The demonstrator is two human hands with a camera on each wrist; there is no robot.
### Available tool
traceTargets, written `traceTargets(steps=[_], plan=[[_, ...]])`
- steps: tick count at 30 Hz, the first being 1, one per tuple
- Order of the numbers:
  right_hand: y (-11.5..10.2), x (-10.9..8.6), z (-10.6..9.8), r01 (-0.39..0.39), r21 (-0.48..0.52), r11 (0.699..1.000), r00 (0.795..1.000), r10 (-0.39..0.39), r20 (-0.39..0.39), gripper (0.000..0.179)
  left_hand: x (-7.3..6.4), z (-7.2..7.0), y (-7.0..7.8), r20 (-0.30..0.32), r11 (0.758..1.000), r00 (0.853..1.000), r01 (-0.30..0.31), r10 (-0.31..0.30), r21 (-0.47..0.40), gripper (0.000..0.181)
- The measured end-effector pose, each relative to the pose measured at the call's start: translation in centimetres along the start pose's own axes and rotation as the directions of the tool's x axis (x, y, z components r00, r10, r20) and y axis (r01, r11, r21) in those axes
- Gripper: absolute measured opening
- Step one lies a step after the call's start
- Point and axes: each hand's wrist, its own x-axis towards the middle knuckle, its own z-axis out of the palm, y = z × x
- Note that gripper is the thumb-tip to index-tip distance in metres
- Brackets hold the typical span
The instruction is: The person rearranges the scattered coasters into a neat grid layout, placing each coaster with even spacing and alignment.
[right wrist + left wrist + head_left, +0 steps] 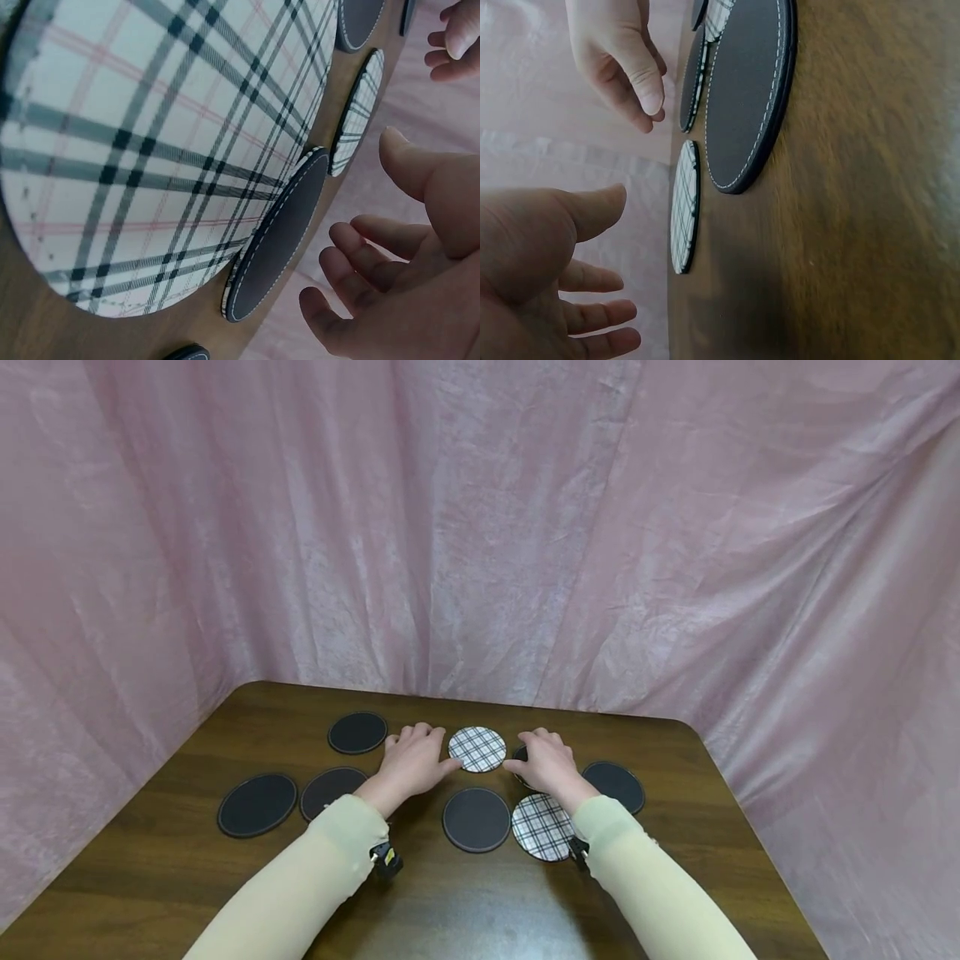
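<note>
Two round plaid coasters lie on the table. One, the back plaid coaster [477, 749], sits between my hands, and the front plaid coaster [542, 828] is beside my right wrist. My left hand [412, 762] hovers just left of the back one, its thumb near the rim and its fingers spread, holding nothing. My right hand [549, 764] is above a dark coaster [277, 236] that it partly hides in the head view. In the right wrist view, its fingers are loosely bent and apart from the coasters. A dark stitched coaster [476, 820] lies between my forearms.
More dark coasters lie around: a back-left coaster [357, 732], a far-left coaster [257, 805], one partly behind my left wrist [330, 787], and a right coaster [615, 786]. The brown wooden table [465, 910] ends at a pink curtain [480, 543].
</note>
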Motion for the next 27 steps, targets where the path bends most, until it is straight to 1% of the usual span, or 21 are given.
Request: traceTargets(steps=[5, 9, 14, 18, 26, 27], plan=[[0.1, 0.7, 0.2, -0.006, -0.011, 1.000, 1.000, 0.006, -0.003, 0.064, 0.8, 0.3, 0.4, 0.015, 1.000, 1.000, 0.010, -0.010, 0.002, 0.072], [-0.2, 1.2, 0.2, 0.002, -0.006, 1.000, 1.000, -0.002, -0.008, 0.062, 1.4, 0.6, 0.6, 0.018, 1.000, 1.000, 0.015, -0.015, 0.012, 0.067], [-0.5, 1.6, 0.4, 0.012, -0.028, 1.000, 1.000, -0.012, -0.001, 0.059, 2.1, 1.0, 0.8, 0.029, 1.000, 0.999, 0.027, -0.027, 0.015, 0.066], [-0.5, 1.7, 0.5, 0.001, -0.035, 0.999, 1.000, -0.001, 0.012, 0.057, 2.4, 1.3, 0.8, 0.041, 0.999, 0.998, 0.043, -0.044, 0.013, 0.066], [-0.3, 2.3, 1.1, -0.009, -0.028, 1.000, 1.000, 0.010, 0.029, 0.059, 2.7, 1.4, 1.0, 0.064, 0.997, 0.995, 0.075, -0.076, 0.007, 0.067], [-0.3, 2.4, 1.1, -0.010, -0.028, 1.000, 1.000, 0.010, 0.030, 0.059, 2.9, 1.6, 0.8, 0.065, 0.997, 0.995, 0.075, -0.075, 0.009, 0.067]])
